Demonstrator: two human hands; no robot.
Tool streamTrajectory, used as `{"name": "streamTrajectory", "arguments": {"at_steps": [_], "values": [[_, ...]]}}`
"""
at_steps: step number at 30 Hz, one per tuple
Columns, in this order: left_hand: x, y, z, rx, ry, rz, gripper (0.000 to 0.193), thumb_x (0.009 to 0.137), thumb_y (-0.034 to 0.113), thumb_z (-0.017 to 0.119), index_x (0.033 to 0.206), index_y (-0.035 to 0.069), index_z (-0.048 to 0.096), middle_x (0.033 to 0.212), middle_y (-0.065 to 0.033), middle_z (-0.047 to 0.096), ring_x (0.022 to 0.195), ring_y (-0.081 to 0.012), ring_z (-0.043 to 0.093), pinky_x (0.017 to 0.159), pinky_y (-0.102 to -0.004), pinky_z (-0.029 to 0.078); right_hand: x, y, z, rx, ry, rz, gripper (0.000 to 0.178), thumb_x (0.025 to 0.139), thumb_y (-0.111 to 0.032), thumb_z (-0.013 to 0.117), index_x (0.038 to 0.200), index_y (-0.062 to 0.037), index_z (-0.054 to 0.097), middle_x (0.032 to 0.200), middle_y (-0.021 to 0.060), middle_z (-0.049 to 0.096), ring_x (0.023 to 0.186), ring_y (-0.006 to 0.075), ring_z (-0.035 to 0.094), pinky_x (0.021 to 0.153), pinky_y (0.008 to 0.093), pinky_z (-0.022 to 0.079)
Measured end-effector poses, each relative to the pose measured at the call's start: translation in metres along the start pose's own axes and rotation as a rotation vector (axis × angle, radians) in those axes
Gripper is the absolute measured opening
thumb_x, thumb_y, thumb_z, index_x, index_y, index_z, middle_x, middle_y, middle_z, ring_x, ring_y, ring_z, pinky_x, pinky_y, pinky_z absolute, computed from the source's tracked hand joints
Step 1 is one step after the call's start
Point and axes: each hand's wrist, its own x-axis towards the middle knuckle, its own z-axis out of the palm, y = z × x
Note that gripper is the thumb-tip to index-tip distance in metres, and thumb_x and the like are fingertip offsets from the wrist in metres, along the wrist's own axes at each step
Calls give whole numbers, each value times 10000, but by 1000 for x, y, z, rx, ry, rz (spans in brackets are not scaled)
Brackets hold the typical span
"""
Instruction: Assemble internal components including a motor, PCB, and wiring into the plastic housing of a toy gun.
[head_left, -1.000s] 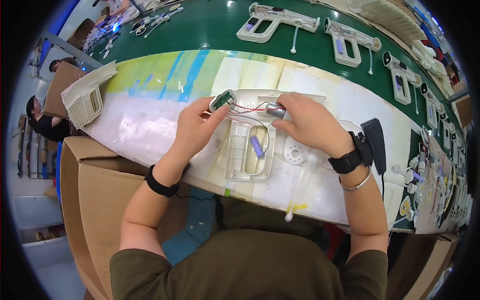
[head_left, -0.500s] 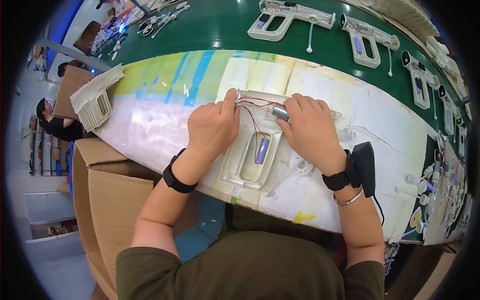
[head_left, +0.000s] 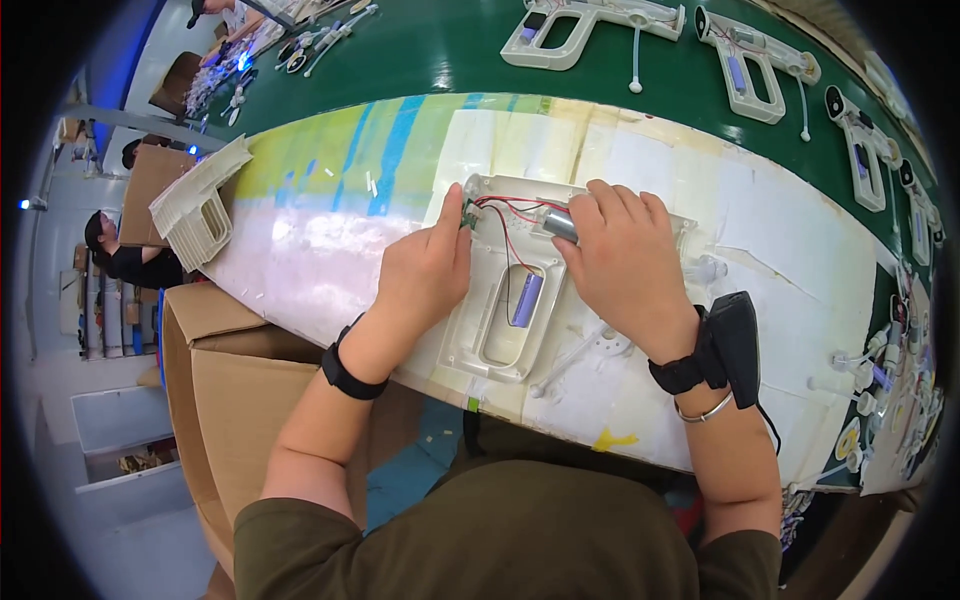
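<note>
A white plastic gun-shaped half shell [head_left: 460,338] lies open in front of me on the worktable. My left hand [head_left: 425,265] is closed at the shell's left end, pinching a small green circuit board [head_left: 468,214] between thumb and forefinger. My right hand [head_left: 630,270] is closed around a silver cylindrical motor [head_left: 560,225] over the barrel part; the motor's far end is hidden under the fingers. Red and black wires [head_left: 508,203] run between board and motor. Other wires drop to a purple battery cell [head_left: 526,300] in the shell's looped handle.
Small white plastic parts [head_left: 607,343] lie right of the shell. Ribbed white shell pieces [head_left: 197,215] rest at the table's left end, above a cardboard box [head_left: 255,400]. Several similar gun shells [head_left: 745,75] line the green bench [head_left: 440,70]. Other people [head_left: 130,255] are at the left.
My left hand has shifted slightly down and left at the shell's end, and the green board now shows at its fingertips. My right hand stays on the motor. The whole view has shifted a little.
</note>
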Motion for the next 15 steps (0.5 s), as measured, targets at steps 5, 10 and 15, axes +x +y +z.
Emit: {"name": "streamTrajectory", "arguments": {"at_steps": [5,10,15], "values": [[6,-10,-7,-196,-10,-37,462,801,77,578,1247,2,484,577,-125,572,495,-297,561,461,-389,432,2,0,3,16,17,-24,246,759,-220,662,889,-70,517,904,86,544,901,231,534,846,425,382],[22,17,-30,112,-300,-170,384,825,70,579,1206,28,547,729,-139,642,602,-241,627,590,-329,500,3,8,-1,61,138,-56,300,753,-199,669,975,-49,535,905,95,565,926,272,553,819,443,402],[-3,52,-112,-616,170,112,318,800,15,572,1114,-32,565,974,-168,640,898,-309,619,762,-341,506,-6,-37,-92,599,201,-269,210,760,-69,638,961,-9,626,962,138,618,781,296,583,718,356,473]]}}
